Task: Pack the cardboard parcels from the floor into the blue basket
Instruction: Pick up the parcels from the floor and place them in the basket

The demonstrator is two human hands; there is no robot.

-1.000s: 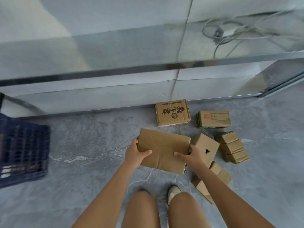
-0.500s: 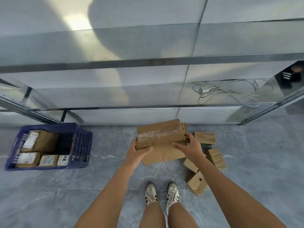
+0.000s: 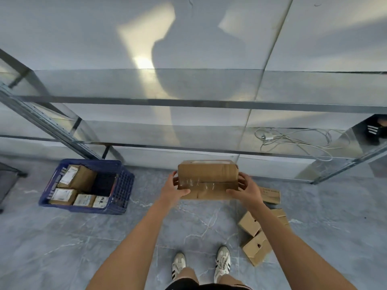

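I hold a large taped cardboard parcel in the air in front of me, my left hand on its left end and my right hand on its right end. The blue basket stands on the floor to the left with several labelled parcels inside and a dark gap at its right side. More parcels lie on the floor to my right, partly hidden by my right arm, and one flat parcel lies behind my right hand.
A metal shelving rack runs across in front of me, with a white cable on its low shelf. My feet in white shoes stand on the grey marble floor. A dark frame is at the far left.
I have stood up from a crouch and lifted the large parcel off the floor. The view has risen and the basket has come fully into sight on the left.
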